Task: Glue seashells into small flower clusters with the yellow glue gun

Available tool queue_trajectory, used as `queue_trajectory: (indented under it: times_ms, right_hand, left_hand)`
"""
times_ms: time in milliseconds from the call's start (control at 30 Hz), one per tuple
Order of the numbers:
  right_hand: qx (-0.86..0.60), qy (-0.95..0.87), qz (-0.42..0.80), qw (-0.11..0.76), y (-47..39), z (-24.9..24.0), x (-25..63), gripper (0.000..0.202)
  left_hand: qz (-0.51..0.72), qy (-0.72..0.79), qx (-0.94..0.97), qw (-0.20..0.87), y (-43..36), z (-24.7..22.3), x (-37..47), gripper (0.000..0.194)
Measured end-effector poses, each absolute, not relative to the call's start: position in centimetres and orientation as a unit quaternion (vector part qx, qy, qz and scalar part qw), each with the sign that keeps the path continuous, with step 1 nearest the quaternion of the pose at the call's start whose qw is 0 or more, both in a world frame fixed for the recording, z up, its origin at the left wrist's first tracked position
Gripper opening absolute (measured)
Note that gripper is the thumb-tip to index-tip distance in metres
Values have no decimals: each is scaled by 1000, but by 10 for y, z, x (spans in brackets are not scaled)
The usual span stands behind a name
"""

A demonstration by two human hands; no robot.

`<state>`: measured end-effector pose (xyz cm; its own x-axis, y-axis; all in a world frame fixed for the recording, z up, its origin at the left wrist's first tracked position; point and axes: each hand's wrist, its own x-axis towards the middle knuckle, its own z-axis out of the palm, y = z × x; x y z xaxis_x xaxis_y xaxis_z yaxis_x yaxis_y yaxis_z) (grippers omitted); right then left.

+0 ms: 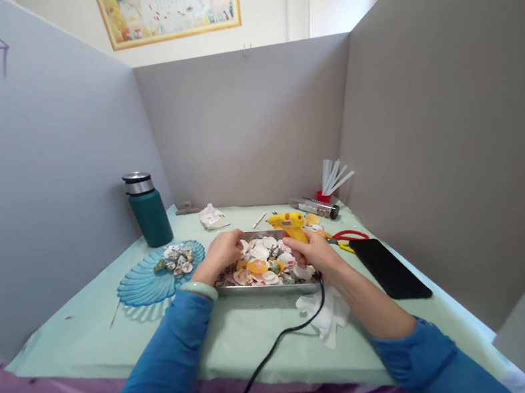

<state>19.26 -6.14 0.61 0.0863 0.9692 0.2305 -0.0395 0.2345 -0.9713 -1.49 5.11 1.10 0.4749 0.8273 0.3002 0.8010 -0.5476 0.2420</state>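
Observation:
My right hand is wrapped round the handle of a yellow hot glue gun, whose nozzle points left over a metal tray. A heap of shells, white, orange and greenish, fills the tray. At the tray's left end, my left hand has its fingers curled together above the shells; whatever they may hold is hidden. Left of that hand lies a blue scalloped glass plate carrying a cluster of small shells. The glue gun's black cord runs down toward the table's front edge.
A green bottle stands at the back left. Crumpled tissue lies behind the tray, more tissue in front. To the right are a black phone, red-handled pliers and white glue sticks. Grey partitions enclose the table.

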Motion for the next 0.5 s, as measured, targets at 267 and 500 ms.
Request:
queue_trajectory:
  times_ms: [267, 500]
  right_hand:
    - [-470, -496, 374, 627, -59, 4, 191, 28]
    - [-458, -486, 378, 641, -57, 3, 190, 26]
  left_hand:
    - [158, 414, 895, 49, 49, 5, -2, 47]
    - [89, 428, 899, 21, 44, 20, 13, 41]
